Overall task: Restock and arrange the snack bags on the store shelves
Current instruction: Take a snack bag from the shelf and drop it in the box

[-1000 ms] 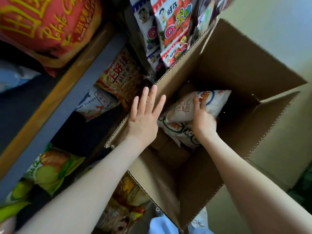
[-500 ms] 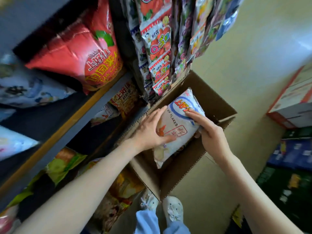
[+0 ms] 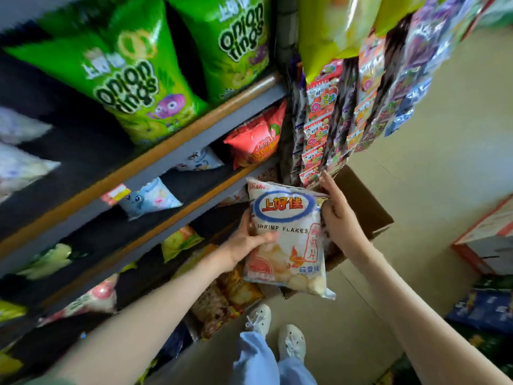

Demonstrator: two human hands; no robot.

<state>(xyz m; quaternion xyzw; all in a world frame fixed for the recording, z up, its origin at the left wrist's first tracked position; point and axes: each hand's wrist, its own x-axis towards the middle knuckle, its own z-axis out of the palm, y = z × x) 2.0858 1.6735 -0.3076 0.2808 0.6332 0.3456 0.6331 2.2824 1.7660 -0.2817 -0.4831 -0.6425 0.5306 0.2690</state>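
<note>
Bag of shrimp flakes is now out of the box, left hand and right hand fingers clamped on its edges; shelves at left likely come next.

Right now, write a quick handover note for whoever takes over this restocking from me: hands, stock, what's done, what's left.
Left hand grips the shrimp flakes bag at its left edge, thumb on the front.
Right hand grips its right edge.
The bag is held upright over the cardboard box, beside the shelves.
Done: one bag out of the box.
Left: set it on a shelf and tidy; the box's contents are hidden.
</note>
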